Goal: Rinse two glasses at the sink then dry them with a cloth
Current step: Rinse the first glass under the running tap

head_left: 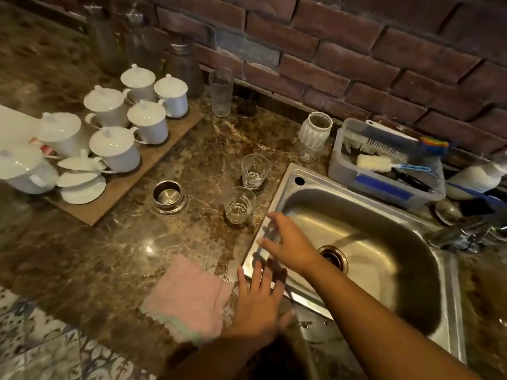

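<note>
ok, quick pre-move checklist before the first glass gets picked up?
1. Hands free: right hand and left hand both open, holding nothing: ok.
2. Two short glasses upright beside the sink, near glass and far glass: ok.
3. Sink basin unobstructed: ok.
4. Water running: cannot tell.
5. Pink cloth lying flat on the counter by the left hand: ok.

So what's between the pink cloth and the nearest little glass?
Nothing. In the head view, only bare marble counter lies between the pink cloth and the nearer glass. Both hands are off to the right, by the sink's edge.
</note>
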